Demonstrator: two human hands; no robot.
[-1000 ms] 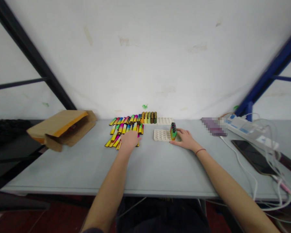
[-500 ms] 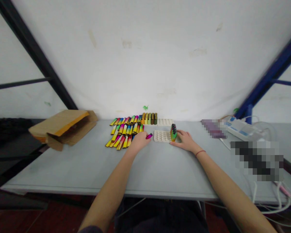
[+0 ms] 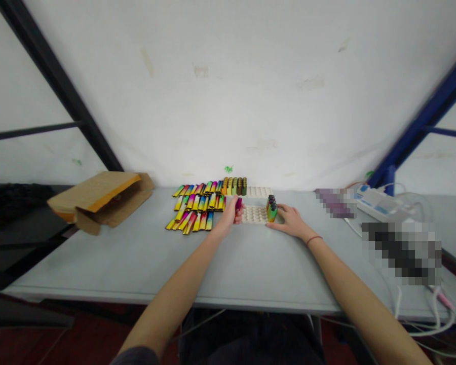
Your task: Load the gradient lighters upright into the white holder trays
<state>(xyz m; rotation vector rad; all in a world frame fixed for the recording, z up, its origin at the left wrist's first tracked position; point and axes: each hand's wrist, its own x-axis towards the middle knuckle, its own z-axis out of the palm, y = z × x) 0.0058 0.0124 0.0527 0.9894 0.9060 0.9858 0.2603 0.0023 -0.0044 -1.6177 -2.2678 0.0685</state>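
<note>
My left hand (image 3: 230, 218) is closed around a purple metallic lighter (image 3: 239, 204), held upright beside the left end of the near white tray (image 3: 254, 214). This tray has rows of round hollows, with a short row of green-gold lighters (image 3: 271, 209) standing in its right end. Around that end my right hand (image 3: 291, 221) is curved, thumb at the front corner and fingers behind, gripping the tray beside the standing lighters. Left of my left hand, rainbow-coloured lighters (image 3: 199, 203) lie in three rough rows on the table.
Behind the near tray is a second white tray (image 3: 260, 191), with several gold lighters (image 3: 234, 186) upright at its left. An open cardboard box (image 3: 99, 197) lies at the left of the grey table (image 3: 137, 263). A power strip (image 3: 376, 200), cables and blurred items occupy the right.
My left hand has moved right and slightly up to the near tray's left end, turning the purple lighter from lying to upright. My right hand has stayed in place.
</note>
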